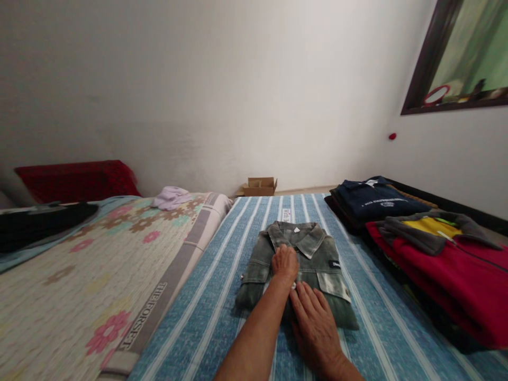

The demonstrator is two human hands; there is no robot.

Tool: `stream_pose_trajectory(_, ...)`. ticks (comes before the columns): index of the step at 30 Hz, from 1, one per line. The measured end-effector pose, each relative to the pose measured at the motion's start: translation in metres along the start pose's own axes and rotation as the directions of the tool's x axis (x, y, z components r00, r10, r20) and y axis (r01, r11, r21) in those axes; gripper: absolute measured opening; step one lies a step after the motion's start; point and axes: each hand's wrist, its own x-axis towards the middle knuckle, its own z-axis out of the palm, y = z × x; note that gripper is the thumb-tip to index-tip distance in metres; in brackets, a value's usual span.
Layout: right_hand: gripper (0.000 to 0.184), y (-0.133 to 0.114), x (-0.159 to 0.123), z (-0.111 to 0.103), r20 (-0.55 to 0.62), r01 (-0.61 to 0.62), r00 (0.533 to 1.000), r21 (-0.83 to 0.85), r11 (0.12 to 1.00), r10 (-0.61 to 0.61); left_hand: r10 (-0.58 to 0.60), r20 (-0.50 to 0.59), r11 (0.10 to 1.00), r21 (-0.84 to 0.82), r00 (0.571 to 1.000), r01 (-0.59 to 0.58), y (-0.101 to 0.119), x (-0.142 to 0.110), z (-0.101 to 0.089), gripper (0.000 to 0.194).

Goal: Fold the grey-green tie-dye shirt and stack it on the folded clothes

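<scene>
A folded grey-green denim jacket [328, 265] lies front side up on a blue striped sheet, its collar pointing away from me. My left hand [284, 263] is on the front opening just below the collar, its fingers curled down onto the cloth. Lower down, my right hand [315, 320] rests flat across the bottom front of the jacket, fingers stretched out and side by side. A white button shows between the two hands. My left forearm covers part of the jacket's lower left side.
On the right, a red jacket with a grey collar [448, 270] tops a clothes pile; a navy garment [373, 198] tops another behind it. A floral bedspread [130, 275] spreads to the left, with a lilac cloth [171, 198] and dark clothing [43, 225]. A cardboard box [260, 186] stands by the wall.
</scene>
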Motion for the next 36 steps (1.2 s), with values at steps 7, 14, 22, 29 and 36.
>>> stream_pose_trajectory(7, 0.049, 0.0001, -0.0012, 0.0015, -0.011, 0.006, 1.000, -0.010, 1.000, -0.006, -0.008, -0.016, 1.000, -0.011, 1.000, 0.008, -0.0007, -0.0010, 0.0031, 0.032)
stream_pose_trajectory(14, 0.050, -0.0009, -0.0019, 0.0005, -0.020, 0.011, 1.000, -0.002, 1.000, -0.011, -0.013, -0.017, 0.999, -0.035, 1.000, 0.012, -0.0022, -0.0024, 0.0045, 0.032)
stream_pose_trajectory(22, 0.049, 0.0002, -0.0029, 0.0002, 0.003, 0.029, 1.000, -0.017, 0.999, -0.029, -0.029, -0.020, 0.998, -0.064, 0.999, 0.027, -0.0019, -0.0041, 0.0064, 0.033)
stream_pose_trajectory(29, 0.047, -0.0008, -0.0015, 0.0020, -0.017, 0.007, 1.000, -0.009, 1.000, -0.007, -0.032, -0.045, 0.999, -0.043, 0.998, 0.030, -0.0029, -0.0035, 0.0063, 0.033)
stream_pose_trajectory(36, 0.047, 0.0006, 0.0035, -0.0004, 0.006, 0.006, 1.000, -0.009, 1.000, -0.006, 0.000, -0.062, 1.000, -0.009, 0.998, -0.001, -0.0027, 0.0025, 0.0041, 0.035)
